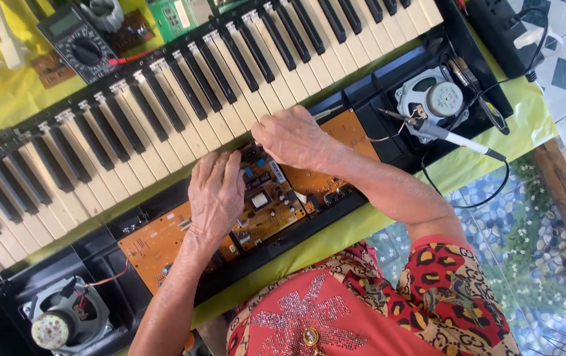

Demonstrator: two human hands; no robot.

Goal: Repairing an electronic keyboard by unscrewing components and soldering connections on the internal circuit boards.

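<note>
Surroundings: opened electronic keyboard (164, 105) lying slantwise on a yellow-green cloth (6, 99), key bed lifted clear of the black lower case (336, 217).
Near the key bed: multimeter (79, 43) at upper left; green circuit board (171, 14) just beside it.
Speakers: one grey speaker (434, 102) at the right end of the case, another (65, 316) at the left end.
Soldering iron (441, 132): resting across the right speaker, tip pointing toward the boards, black cord looping over the cloth edge.
In the way: white key fronts overhanging just above the boards, crowding the fingertips.
Circuit boards (270, 204): orange-brown, set in the case between the two speakers, just below the keys.
Left hand (216, 194): palm down on the boards, fingers (220, 165) nearly together and stretched flat, tips at the key edge; nothing gripped.
Right hand (293, 138): knuckles up over the right board, fingers curled under and pressed down; whether anything is pinched beneath, cannot tell.
</note>
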